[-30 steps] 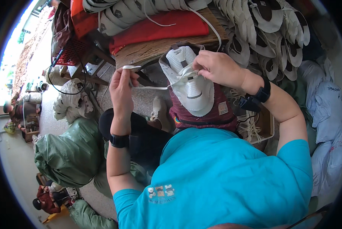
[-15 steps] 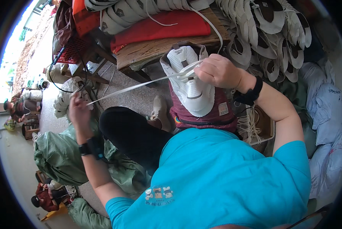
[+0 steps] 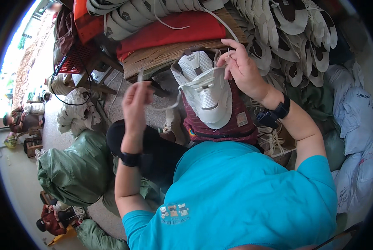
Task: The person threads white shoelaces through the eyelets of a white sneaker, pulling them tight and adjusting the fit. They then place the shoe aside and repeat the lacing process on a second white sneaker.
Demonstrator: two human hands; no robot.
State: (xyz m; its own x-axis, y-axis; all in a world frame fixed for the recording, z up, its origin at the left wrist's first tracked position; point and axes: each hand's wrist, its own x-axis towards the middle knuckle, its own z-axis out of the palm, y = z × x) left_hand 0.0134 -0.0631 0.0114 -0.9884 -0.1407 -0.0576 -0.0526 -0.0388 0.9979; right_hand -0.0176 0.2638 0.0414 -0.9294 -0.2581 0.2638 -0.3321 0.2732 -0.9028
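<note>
A white shoe upper [image 3: 213, 110] with a brown collar rests on the maroon striped cloth [image 3: 236, 106] over my right leg. Its white lace [image 3: 173, 106] runs through holes near the tongue and sags in a loop towards my left hand [image 3: 135, 102]. That hand is pinched on the lace, whose tip sticks up above the fingers; it is slightly blurred. Beside the upper's right edge is my right hand [image 3: 247, 73], its fingers apart, with fingertips near the eyelets and no lace visibly gripped.
A wooden bench [image 3: 153, 60] ahead bears a red cloth [image 3: 174, 31] and a row of shoe uppers [image 3: 140, 16]. Many uppers [image 3: 290, 50] hang at the right. Green sacks [image 3: 76, 171] lie at the left, white sacks [image 3: 359, 116] at the right. Other people sit at far left.
My left hand has come in from the far left towards the shoe upper, and the taut lace has gone slack. The right hand has lifted slightly and its fingers have spread from the lace.
</note>
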